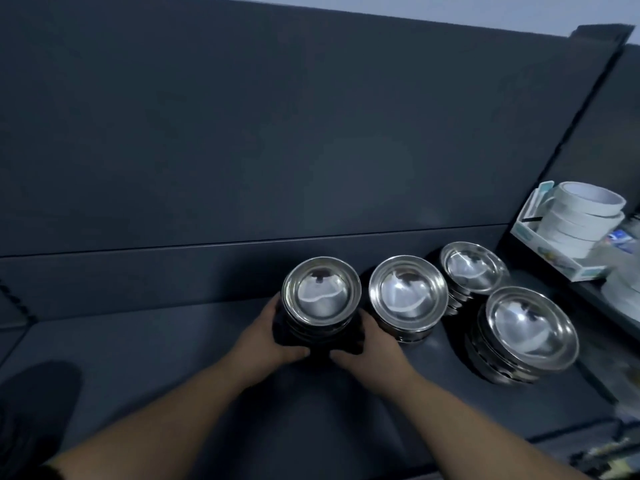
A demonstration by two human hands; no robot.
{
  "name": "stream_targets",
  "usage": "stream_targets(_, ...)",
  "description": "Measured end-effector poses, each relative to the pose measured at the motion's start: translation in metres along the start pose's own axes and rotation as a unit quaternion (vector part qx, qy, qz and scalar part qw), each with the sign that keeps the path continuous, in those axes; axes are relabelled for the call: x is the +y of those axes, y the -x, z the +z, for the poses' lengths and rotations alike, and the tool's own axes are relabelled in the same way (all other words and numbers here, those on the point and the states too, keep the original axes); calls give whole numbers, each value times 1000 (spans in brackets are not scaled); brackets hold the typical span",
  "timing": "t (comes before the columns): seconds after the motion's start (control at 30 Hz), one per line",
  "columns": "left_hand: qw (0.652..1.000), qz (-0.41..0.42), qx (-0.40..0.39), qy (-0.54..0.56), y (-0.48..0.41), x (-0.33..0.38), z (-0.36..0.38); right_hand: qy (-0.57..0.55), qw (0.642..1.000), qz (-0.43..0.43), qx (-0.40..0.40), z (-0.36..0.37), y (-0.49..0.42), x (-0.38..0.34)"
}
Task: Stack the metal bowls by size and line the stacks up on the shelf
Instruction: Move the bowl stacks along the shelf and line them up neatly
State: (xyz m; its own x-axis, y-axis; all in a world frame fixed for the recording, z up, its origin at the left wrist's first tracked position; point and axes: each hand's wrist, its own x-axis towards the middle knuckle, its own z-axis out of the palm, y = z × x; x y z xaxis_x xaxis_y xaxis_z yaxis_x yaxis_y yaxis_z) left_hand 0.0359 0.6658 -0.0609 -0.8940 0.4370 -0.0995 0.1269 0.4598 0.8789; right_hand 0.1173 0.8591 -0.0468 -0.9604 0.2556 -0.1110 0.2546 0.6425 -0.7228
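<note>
Leftmost stack (320,296) of metal bowls is gripped low down by both hands. Left hand (277,336) is wrapped round its left side, right hand (367,344) round its right side, thumbs nearly met at the near side. Fingers are curled; none are spread.

Whether the stack's base touches the shelf (173,358) cannot be told, as it is hidden by the hands.

The bowls are shiny, nested, mouth up and slightly tilted toward the camera.

Second stack (408,297) is seen just beside it on the right, nearly touching the right hand. Rear stack (472,266) and the wider front stack (530,327) are further right.

Open shelf room is seen on the left and in front. Back panel (277,133) is close behind. The right end is bounded by a box (561,261) with tape rolls (581,216).
</note>
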Motion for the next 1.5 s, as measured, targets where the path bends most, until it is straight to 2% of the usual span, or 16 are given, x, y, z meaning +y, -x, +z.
stream_targets(0.27,996,-9,25,85,13,-4,10,-74,996,-48,0,2,-4,5)
stream_targets(0.43,989,-29,101,106,57,6,16,-115,990,-66,-53,6,9,4)
stream_targets(0.73,962,-54,203,175,154,9,22,-124,974,-124,-145,25,56,-9)
stream_targets(0.97,964,-82,203,149,202,-5,-2,-128,965,-139,-184,47,89,-33)
stream_targets(1.23,973,-83,176,122,214,-34,-57,-180,956,-98,-209,89,101,-71)
stream_targets(1.37,975,-78,164,130,208,-51,-75,-190,959,-81,-195,105,100,-85)
stream_targets(1.5,982,-66,162,76,200,-61,-86,-191,964,-62,-172,115,100,-91)
